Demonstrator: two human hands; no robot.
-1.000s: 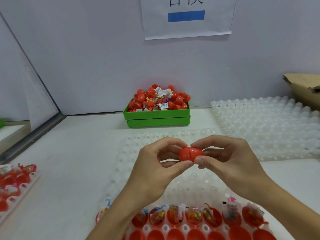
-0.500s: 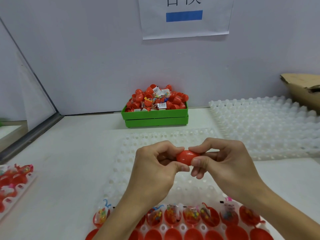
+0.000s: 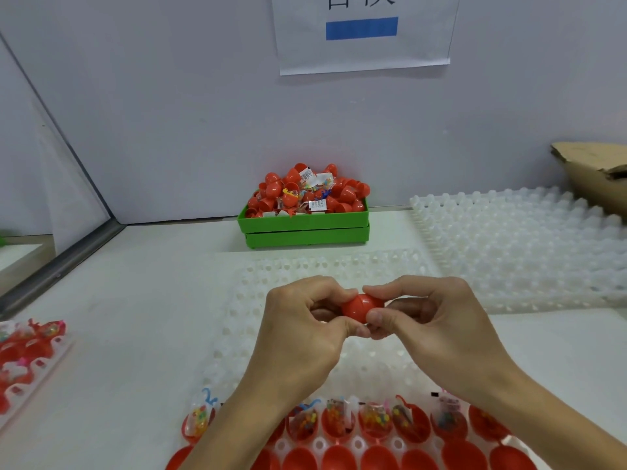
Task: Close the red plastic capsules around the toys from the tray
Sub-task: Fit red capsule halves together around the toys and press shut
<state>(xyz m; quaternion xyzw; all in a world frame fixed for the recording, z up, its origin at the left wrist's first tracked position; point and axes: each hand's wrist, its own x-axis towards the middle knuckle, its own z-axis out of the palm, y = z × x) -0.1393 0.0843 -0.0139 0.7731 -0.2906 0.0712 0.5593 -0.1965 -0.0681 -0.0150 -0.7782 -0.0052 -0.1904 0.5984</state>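
A white table (image 3: 129, 334) is running back to a pale wall, where a paper sign (image 3: 363, 32) with a blue bar is hanging. Both hands are meeting above the middle of the table, holding one red capsule (image 3: 361, 307) between them. The left hand (image 3: 302, 334) is curling its fingers and thumb round the capsule's left end; the right hand (image 3: 437, 330) is pinching the right end with thumb and bent fingers. The capsule's seam is showing between the fingertips.

Beneath the hands, one white dimpled tray (image 3: 288, 276) is lying with its far rows bare. Its near rows are carrying open red halves: one row of about eight with bagged toys (image 3: 373, 418) standing in them, and one row of plain red halves at the bottom edge, cut off by the frame. A second white tray (image 3: 519, 245) is lying to the right, reaching the frame's edge. A third tray (image 3: 27, 354) with red halves is sitting at the left edge, well apart. One green bin (image 3: 305, 228), heaped with capsules and bags, is standing against the wall. One cardboard box (image 3: 597, 174) is poking in at the far right. Bare table is lying open between the left tray and the middle one.
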